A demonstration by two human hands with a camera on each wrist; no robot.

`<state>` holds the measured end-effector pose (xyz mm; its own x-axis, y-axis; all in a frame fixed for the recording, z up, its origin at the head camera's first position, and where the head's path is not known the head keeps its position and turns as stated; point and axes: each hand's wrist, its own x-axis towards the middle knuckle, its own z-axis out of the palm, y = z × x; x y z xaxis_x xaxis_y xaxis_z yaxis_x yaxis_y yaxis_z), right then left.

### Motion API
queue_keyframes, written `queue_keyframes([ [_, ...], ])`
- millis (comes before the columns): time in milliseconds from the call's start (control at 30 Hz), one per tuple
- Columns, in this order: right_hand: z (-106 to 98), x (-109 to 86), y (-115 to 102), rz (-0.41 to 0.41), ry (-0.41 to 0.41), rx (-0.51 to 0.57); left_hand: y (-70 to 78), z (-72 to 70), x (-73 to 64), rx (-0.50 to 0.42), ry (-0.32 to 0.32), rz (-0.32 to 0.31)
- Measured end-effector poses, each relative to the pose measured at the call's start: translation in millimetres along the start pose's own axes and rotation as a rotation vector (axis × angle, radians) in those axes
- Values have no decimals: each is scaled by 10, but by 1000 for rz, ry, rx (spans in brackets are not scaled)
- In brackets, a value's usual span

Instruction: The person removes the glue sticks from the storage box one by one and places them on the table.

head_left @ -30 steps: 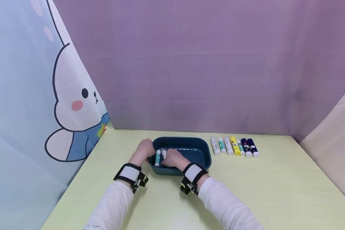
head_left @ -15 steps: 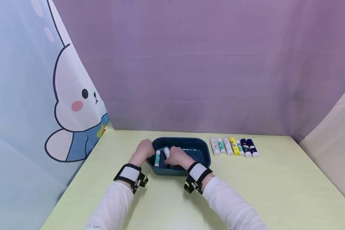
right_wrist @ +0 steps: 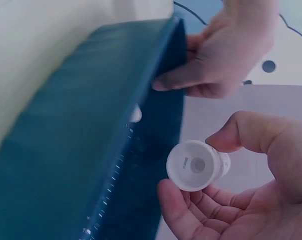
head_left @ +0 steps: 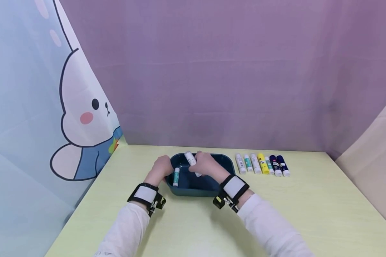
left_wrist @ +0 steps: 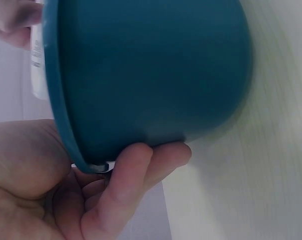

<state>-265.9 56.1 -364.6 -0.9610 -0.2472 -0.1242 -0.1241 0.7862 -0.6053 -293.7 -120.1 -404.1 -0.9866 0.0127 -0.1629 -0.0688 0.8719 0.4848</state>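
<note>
A dark teal plastic basin [head_left: 193, 192] stands on the table. My left hand [head_left: 162, 166] grips its left end; in the left wrist view, thumb and fingers lie on either side of the rim [left_wrist: 60, 100]. With my right hand [head_left: 206, 165] I hold a white glue stick [head_left: 190, 158], tilted, over the back part of the basin. Its round white end [right_wrist: 191, 166] faces the camera in the right wrist view, pinched between thumb and fingers. Inside the basin, near my left hand, lies a green-and-white glue stick [head_left: 176, 177].
To the right of the basin, several glue sticks lie side by side in a row: white, green-and-white, a yellow one [head_left: 263, 163] and dark blue ones [head_left: 283, 165] at the far end. A purple cloth [head_left: 225, 75] hangs behind the table.
My right hand has lifted the white glue stick from the basin's floor, moving up and back to the right. My left hand stays at the rim; the green-and-white glue stick lies where it was.
</note>
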Motion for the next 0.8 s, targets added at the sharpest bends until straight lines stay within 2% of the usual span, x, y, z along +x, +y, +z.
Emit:
queue_keyframes([
  [233,-319,-117,29,-27,29,10,11,3,-11,6,5,9],
  [367,-517,-160,71,-18,65,-46,1,16,-8,8,2,8],
  [500,-717,-204,151,-15,104,-73,-7,21,1,4,1,5],
  [800,-1078,-390,355,8,131,-102,-14,18,5,19,14,14],
])
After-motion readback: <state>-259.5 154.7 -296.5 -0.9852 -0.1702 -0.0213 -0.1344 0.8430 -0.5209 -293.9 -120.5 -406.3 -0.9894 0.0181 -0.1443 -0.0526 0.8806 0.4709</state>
